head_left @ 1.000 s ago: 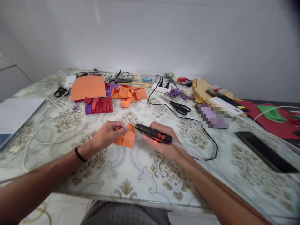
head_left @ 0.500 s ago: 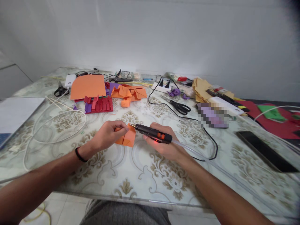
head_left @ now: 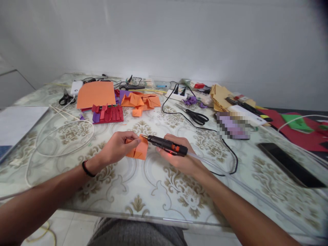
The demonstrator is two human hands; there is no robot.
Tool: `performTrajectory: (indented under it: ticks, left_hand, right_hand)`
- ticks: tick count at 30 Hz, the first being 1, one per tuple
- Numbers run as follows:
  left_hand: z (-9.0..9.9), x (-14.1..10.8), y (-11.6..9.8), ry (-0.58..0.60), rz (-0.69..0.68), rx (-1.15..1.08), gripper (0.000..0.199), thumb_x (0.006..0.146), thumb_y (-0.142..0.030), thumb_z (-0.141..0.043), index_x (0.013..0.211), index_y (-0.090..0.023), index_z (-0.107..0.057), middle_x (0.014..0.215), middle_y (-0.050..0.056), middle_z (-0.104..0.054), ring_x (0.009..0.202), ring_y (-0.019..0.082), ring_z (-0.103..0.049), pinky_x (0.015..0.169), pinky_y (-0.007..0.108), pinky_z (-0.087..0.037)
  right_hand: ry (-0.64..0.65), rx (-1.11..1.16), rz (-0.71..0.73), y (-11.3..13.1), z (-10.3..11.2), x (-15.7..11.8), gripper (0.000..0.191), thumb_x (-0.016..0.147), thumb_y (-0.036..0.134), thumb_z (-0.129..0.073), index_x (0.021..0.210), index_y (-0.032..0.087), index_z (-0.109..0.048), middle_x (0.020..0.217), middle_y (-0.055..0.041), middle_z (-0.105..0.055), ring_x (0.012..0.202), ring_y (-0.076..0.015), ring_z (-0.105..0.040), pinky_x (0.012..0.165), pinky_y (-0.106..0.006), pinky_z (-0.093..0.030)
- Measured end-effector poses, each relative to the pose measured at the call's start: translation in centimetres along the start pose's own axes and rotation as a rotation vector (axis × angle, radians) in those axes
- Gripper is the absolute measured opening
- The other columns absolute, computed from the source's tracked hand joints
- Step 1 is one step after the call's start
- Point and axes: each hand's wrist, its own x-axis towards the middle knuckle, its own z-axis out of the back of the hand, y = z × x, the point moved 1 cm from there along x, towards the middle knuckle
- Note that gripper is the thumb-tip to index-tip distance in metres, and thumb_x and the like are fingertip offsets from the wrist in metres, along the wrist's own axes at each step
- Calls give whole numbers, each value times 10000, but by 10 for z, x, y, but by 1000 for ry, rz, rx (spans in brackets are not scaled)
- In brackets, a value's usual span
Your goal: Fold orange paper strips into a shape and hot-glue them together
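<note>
In the middle of the table my left hand point(head_left: 120, 146) pinches a small folded piece of orange paper point(head_left: 140, 150) between thumb and fingers. My right hand point(head_left: 179, 153) is wrapped round a black hot glue gun point(head_left: 167, 145) with a red light glowing on its underside. The gun's metal tip meets the upper edge of the orange paper, close to my left fingertips. From the back of the gun runs a long translucent glue stick, passing over my right forearm. My left fingers cover part of the paper.
Red folded strips point(head_left: 110, 114), an orange sheet point(head_left: 96, 95) and crumpled orange paper point(head_left: 139, 100) lie behind my left hand. Black scissors point(head_left: 196, 117), a power strip point(head_left: 176, 95) and a black cable are farther back. A phone point(head_left: 290, 164) lies at the right, white paper point(head_left: 20, 126) at the left.
Almost nothing differs. Both hands, the glue gun and the orange paper keep their places, with the tip still at the paper's upper edge.
</note>
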Motion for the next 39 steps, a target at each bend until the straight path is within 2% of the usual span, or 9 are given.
performTrajectory:
  ticks: [6, 22, 28, 39]
  left_hand:
    - [1, 1, 0, -18, -19, -5, 251, 898, -354, -603, 770, -152, -678, 706, -11, -626, 675, 133, -531, 648, 241, -403]
    - [6, 2, -1, -57, -21, -2, 274, 894, -390, -612, 780, -152, -689, 690, -15, -611, 629, 124, -480, 577, 236, -343]
    - [8, 3, 2, -80, -43, -9, 278, 905, -386, -626, 782, -148, -697, 719, -10, -639, 665, 128, -518, 636, 244, -386]
    - [11, 4, 0, -99, -51, -40, 269, 919, -372, -623, 776, -150, -673, 730, -15, -618, 675, 125, -505, 641, 249, -373]
  right_hand:
    - [-2, -1, -1, -2, 1, -1, 267, 849, 304, -654, 640, 217, -511, 634, 19, -510, 593, -144, -485, 579, -282, -358]
    - [-12, -20, -35, -3, 4, -2, 240, 836, 316, -640, 647, 207, -538, 632, 15, -503, 593, -142, -472, 563, -276, -333]
    - [-10, 2, -53, -3, 4, -1, 225, 831, 317, -648, 657, 208, -555, 623, 13, -506, 594, -147, -466, 553, -275, -332]
    - [-6, 8, -53, -4, 4, -2, 236, 832, 320, -653, 649, 211, -550, 616, 14, -511, 586, -147, -466, 545, -275, -334]
